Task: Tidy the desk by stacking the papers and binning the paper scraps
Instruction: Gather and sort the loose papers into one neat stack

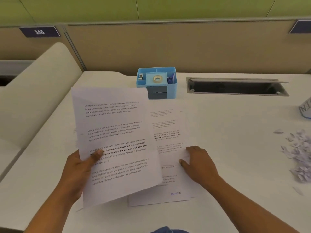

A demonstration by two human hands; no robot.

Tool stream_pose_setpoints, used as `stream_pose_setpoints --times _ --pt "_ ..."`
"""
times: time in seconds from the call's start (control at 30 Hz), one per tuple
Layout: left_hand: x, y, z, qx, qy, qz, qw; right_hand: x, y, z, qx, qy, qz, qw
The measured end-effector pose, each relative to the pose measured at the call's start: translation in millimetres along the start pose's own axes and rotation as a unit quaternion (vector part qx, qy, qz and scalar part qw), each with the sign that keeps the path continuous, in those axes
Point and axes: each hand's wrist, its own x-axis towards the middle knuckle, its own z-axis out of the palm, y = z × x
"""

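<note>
- Left hand is pinching a printed sheet, thumb over the text.
- Right hand is pressing flat sheets, fingers relaxed.
- Torn scraps are lying rightward.

An office — numbered cubicle partition, desk, blue organizer.

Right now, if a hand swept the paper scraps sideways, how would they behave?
The paper scraps look small, curled and loose: probably very light, likely to scatter rather than slide together. A few lie apart on the desk, so a sweep would probably miss some.
</note>
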Motion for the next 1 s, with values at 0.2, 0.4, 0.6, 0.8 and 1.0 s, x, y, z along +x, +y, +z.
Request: stream_pose_setpoints --times 0.2,0.4,0.6,0.8,1.0 --pt "34 -2 -17 -0.002 -0.056 -0.015 0.998 40 -31 -5 0.043 0.038 0.117 0.992" --pt "65 3 -21 -0.009 -0.107 -0.028 0.994 61 -51 -2 0.063 0.016 0.214 0.975" --pt "78 9 -15 -0.019 -0.111 -0.022 0.993 74 -51 -4 0.172 -0.006 0.252 0.952" --pt "80 10 -4 -0.031 -0.102 -0.019 0.994 80 -43 -7 0.181 -0.006 0.243 0.953" --pt "81 8 -4 -0.036 -0.099 -0.013 0.994 50 -52 -14 0.277 0.073 0.218 0.933"
